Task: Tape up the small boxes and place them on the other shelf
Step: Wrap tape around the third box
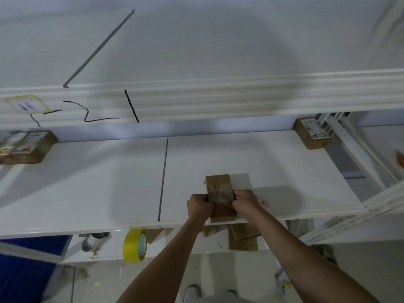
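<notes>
Left hand and right hand grasp the small cardboard box near the shelf's front edge; it looks light and stiff, best held by its sides.

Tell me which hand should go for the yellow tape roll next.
Left, probably. The yellow tape roll sits below the shelf edge on the left hand's side; the right hand could keep gripping the small box.

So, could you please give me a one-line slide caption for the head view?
Left hand and right hand grip a small taped box on the white shelf.
</notes>
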